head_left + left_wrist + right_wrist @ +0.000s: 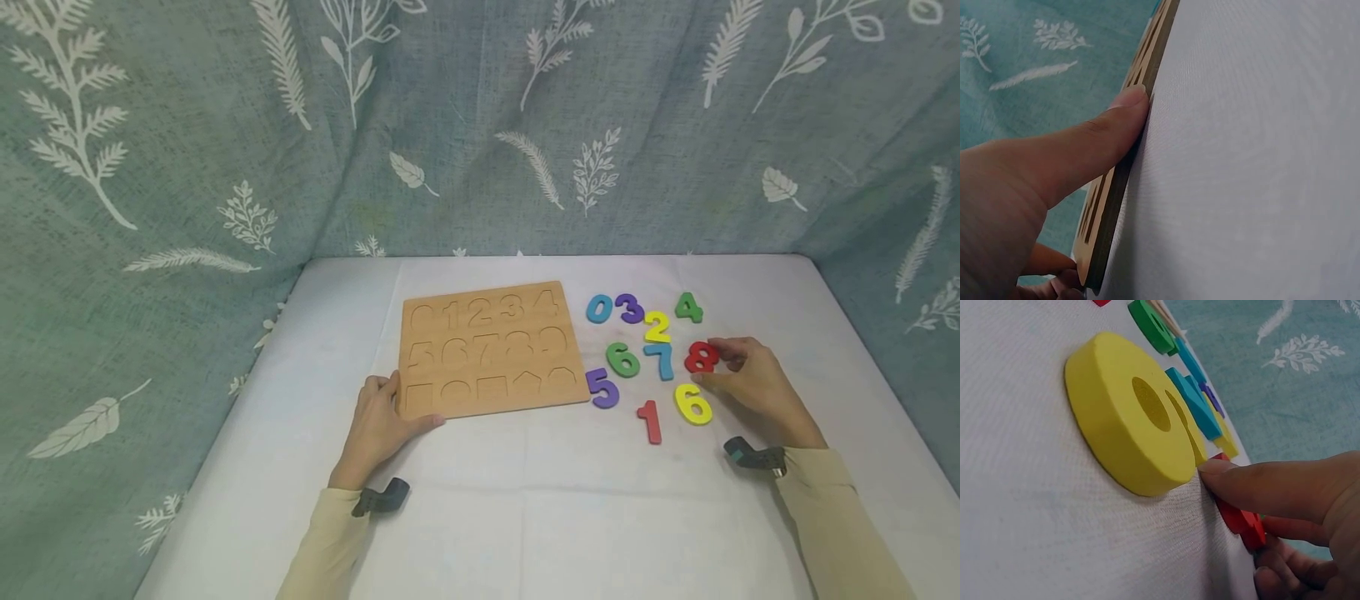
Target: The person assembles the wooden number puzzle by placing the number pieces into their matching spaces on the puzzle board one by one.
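Note:
At the near left corner of a wooden number puzzle board [491, 350], my left hand [378, 429] grips the edges. In the left wrist view the thumb [1125, 115] lies along the board's front edge, with the other fingers round the corner. My right hand [757, 383] pinches a red number 8 [701, 357] between thumb and fingers. In the right wrist view the red 8 [1238, 519] is partly hidden behind the thumb. Just beside it lies a yellow 6-shaped piece [1129, 419]. The board's number and shape recesses hold no pieces.
Right of the board lie a blue 0 [599, 308], purple 3 [630, 308], yellow 2 [657, 327], green 4 [688, 307], green 6 [622, 360], blue 7 [662, 362], purple 5 [602, 388] and red 1 [651, 422]. A leaf-patterned curtain [465, 125] stands behind the white table [585, 517].

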Action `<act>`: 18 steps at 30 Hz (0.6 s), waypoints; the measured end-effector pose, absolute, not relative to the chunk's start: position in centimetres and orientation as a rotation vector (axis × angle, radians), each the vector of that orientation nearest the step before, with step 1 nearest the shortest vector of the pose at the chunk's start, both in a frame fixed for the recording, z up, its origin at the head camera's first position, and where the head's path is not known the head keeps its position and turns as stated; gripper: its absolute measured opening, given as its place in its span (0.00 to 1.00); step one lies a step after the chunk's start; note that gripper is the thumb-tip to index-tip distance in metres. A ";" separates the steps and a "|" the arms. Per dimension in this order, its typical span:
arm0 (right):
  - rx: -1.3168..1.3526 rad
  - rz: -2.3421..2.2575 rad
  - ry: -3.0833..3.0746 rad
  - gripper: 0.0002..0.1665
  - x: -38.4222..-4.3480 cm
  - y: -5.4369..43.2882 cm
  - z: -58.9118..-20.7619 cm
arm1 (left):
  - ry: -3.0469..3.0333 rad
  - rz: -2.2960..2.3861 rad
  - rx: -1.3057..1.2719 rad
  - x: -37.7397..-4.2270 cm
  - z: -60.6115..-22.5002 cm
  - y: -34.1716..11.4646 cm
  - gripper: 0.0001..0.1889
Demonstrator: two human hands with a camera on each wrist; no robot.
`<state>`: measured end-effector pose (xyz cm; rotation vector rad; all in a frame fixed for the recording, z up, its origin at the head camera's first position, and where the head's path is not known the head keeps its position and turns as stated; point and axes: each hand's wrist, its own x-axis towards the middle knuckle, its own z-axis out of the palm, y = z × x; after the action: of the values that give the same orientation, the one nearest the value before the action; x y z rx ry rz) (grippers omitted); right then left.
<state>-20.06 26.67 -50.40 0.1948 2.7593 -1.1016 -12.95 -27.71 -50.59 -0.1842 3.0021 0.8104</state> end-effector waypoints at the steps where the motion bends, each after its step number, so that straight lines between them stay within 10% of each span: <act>1: 0.193 -1.102 2.762 0.48 -20.0 26.7 -50.4 | 3.004 0.809 -0.181 -13.0 -50.6 -27.7 0.67; 18: 0.153 -1.116 2.816 0.45 -19.6 26.6 -50.3 | 3.011 0.814 -0.196 -12.9 -50.4 -27.5 0.66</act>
<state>-19.63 26.59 -50.26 0.1530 2.8158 -1.1163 -12.92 -27.49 -50.39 -0.1961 3.0107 0.8142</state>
